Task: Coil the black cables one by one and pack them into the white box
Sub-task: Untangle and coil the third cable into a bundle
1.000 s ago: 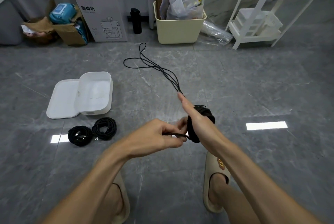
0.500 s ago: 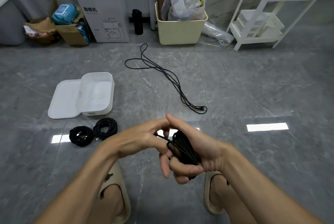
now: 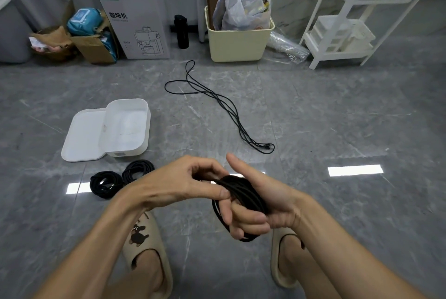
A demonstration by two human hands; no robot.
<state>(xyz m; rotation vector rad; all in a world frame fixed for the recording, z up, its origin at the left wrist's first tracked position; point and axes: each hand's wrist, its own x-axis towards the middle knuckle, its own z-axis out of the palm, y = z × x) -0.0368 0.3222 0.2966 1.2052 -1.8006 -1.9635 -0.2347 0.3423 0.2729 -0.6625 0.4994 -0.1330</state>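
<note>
Between the knees, the right hand [image 3: 255,204] curls around a cable coil [image 3: 243,192] while the left hand [image 3: 190,183] pinches its end; tucking comes next, likely.

Bright, glary floor [image 3: 337,110], wide-angle bowing

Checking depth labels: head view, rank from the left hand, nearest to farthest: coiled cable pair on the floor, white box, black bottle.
1. Coiled cable pair, on the floor just left of the left hand.
2. White box, open, farther forward and left, its lid beside it.
3. Black bottle, upright at the far wall, beside the coffee machine carton.
</note>
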